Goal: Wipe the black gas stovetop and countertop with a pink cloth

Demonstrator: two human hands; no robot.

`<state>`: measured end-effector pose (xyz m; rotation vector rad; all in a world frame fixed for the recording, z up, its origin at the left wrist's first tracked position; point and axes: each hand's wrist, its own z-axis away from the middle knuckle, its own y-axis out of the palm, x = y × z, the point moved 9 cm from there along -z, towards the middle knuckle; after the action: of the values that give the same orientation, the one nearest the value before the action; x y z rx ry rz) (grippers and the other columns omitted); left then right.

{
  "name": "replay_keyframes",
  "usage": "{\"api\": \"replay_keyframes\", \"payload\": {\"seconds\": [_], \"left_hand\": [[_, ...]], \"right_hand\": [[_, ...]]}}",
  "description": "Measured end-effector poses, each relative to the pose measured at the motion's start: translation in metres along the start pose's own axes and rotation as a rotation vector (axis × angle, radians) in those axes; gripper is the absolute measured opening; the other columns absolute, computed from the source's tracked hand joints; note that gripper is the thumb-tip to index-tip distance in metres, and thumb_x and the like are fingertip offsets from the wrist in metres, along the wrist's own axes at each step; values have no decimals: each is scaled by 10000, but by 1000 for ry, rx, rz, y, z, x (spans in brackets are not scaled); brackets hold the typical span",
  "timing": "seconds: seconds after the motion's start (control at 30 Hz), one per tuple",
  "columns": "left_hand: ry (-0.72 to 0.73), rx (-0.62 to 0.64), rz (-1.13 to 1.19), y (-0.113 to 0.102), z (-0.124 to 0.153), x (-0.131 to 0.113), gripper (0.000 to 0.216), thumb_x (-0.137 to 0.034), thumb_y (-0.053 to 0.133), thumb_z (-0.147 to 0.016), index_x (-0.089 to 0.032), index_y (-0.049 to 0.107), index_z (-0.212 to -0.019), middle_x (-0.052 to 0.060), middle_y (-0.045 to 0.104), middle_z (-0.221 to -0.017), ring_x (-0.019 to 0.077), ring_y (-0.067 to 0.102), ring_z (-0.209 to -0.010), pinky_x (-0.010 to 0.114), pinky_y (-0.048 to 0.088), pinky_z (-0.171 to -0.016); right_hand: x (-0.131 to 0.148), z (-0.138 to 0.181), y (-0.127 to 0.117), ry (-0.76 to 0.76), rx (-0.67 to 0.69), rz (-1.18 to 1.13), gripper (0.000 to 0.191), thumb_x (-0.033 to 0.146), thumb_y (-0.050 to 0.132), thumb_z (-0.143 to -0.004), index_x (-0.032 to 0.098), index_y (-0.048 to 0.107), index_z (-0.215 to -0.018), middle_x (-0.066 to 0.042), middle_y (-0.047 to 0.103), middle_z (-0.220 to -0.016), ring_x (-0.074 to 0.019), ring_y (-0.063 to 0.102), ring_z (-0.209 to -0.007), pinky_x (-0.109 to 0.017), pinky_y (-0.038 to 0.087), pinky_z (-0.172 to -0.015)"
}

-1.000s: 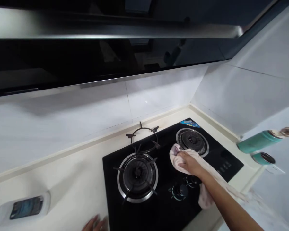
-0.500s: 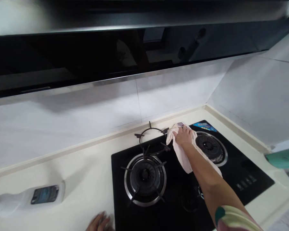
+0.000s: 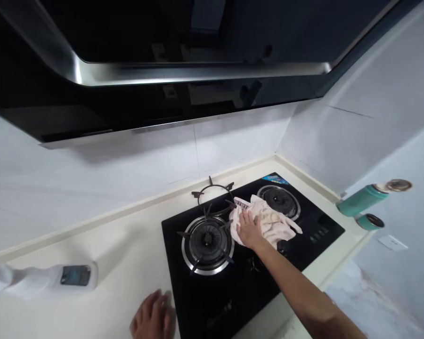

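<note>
My right hand (image 3: 249,230) presses down on a crumpled pale pink cloth (image 3: 268,221), its fingers on the fabric. The cloth lies across the middle of the black glass gas hob (image 3: 205,301), between the left burner (image 3: 207,240) and the right burner (image 3: 278,200). A loose black pan support (image 3: 212,187) straddles the hob's back edge, partly over the counter. At the bottom of the view my left hand (image 3: 151,316) rests on the pale counter beside the hob's left edge, fingers loosely bent and holding nothing.
A white bottle (image 3: 38,280) stands on the left of the counter (image 3: 127,263). Right of the hob are a green flask (image 3: 362,200) and a green cup (image 3: 370,221). The dark range hood (image 3: 183,101) hangs low above. A wall socket (image 3: 392,243) is at the right.
My right hand has drawn the cloth from the hob's back edge towards the front and left, bunching it. The view has shifted, showing more of the right side and of my left hand.
</note>
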<state>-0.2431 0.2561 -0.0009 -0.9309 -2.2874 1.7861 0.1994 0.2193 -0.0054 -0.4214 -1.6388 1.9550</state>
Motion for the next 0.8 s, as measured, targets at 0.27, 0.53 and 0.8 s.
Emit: {"api": "replay_keyframes", "payload": {"seconds": [0.27,0.53,0.8], "left_hand": [[8,39,66,-13,-8,-16,344,-326,456,-1020,-259,741,-1202,111,685,-1353,294,571,-1297,515,437,-1089],[43,36,79,-13,-9,-17,353,-311,442,-1027,-233,737,-1204,125,676,-1348,307,567,-1291,528,436,-1086],[78,2,63,-10,-9,-17,368,-311,421,-1032,-213,739,-1190,135,680,-1342,309,578,-1276,517,444,-1065]], "right_hand": [[-17,24,-9,-50,94,51,786,511,556,-988,210,348,-1683,-153,89,-1803,-404,70,-1658,-699,-3,-1281],[11,56,14,50,48,11,820,405,476,-1010,4,236,-1683,-320,155,-1741,-481,198,-1617,-691,156,-1271],[49,134,45,-147,-187,25,692,328,508,-979,27,463,-1601,-245,421,-1668,-428,341,-1583,-631,249,-1300]]}}
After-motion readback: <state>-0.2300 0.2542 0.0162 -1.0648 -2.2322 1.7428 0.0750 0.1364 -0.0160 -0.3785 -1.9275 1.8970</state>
